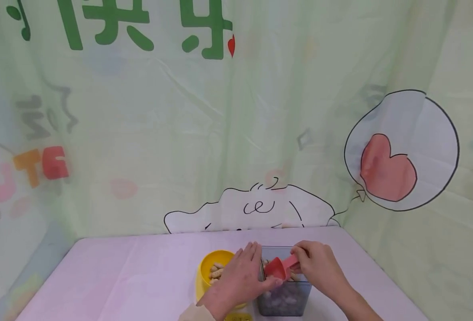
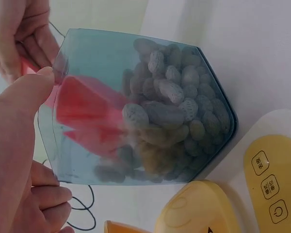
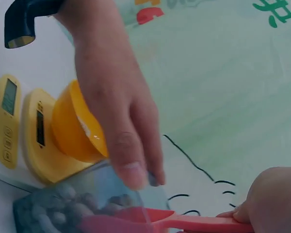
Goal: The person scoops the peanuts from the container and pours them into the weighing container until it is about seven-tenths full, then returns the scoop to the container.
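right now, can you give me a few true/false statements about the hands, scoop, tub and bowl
1. The right hand holds a red scoop. True.
2. The scoop is over the yellow bowl. False: its head is in the clear tub.
3. The left hand grips the tub's rim. True.
4. The tub holds peanuts. True.
5. The bowl is empty. False: a few peanuts lie in it.
6. The bowl stands right of the tub. False: left of it.

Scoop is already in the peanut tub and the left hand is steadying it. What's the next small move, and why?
Probably dip the red scoop deeper into the peanuts and lift. It sits above them, apparently empty, while the left hand braces the clear tub and the right hand holds the handle.
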A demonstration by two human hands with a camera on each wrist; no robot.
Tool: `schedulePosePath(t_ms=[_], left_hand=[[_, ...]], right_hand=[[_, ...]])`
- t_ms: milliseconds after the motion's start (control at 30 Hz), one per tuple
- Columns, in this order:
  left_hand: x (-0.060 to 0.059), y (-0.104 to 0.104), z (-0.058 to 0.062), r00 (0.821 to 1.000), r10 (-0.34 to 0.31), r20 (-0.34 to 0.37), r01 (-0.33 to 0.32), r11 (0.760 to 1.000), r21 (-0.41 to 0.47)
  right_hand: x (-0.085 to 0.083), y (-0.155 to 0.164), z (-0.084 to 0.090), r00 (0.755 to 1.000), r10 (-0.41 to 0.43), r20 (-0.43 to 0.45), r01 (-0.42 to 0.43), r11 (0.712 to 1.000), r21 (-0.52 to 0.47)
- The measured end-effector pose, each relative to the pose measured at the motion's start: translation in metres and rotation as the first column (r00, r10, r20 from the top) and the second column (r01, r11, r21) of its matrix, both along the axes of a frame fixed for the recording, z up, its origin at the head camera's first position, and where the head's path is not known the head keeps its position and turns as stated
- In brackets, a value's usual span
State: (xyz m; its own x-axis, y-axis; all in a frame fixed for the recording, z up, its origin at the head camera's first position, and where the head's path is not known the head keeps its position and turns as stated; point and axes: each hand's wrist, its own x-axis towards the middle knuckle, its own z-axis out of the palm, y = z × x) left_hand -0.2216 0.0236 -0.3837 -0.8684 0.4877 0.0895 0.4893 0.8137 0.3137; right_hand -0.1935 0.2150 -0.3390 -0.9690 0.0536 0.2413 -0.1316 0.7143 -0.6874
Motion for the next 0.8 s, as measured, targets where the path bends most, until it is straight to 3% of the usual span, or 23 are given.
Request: schedulePosePath(t_ms=[167,333,600,667,800], left_hand=[[0.000,0.001,-0.001,1.000,0.004,0.008,-0.004,1.000,-0.002],[-0.002,0.002,0.000,1.000,0.004,0.025,-0.004,1.000,0.005],[0.000,0.002,0.001,1.000,0.004,0.009,-0.004,1.000,-0.015],[-0.001,0.002,0.000,1.000,0.007,0.019,-0.007,1.000,-0.012],[-0.001,0.002,0.000,1.000,0.007,0.030,-0.007,1.000,-0.005]], right_hand=[[0.002,0.001,0.006,1.000,0.014,0.027,-0.015,0.998,0.054],[-0.003,0.003,0.005,0.987,0.103,0.127,-0.103,0.995,-0.010],[-0.013,0.033,0.005,0.909,0.312,0.278,-0.274,0.947,-0.166],[-0.011,0.034,0.006,0.911,0.307,0.276,-0.273,0.950,-0.154],[-0.005,0.021,0.008,0.954,0.237,0.182,-0.235,0.972,-0.029]])
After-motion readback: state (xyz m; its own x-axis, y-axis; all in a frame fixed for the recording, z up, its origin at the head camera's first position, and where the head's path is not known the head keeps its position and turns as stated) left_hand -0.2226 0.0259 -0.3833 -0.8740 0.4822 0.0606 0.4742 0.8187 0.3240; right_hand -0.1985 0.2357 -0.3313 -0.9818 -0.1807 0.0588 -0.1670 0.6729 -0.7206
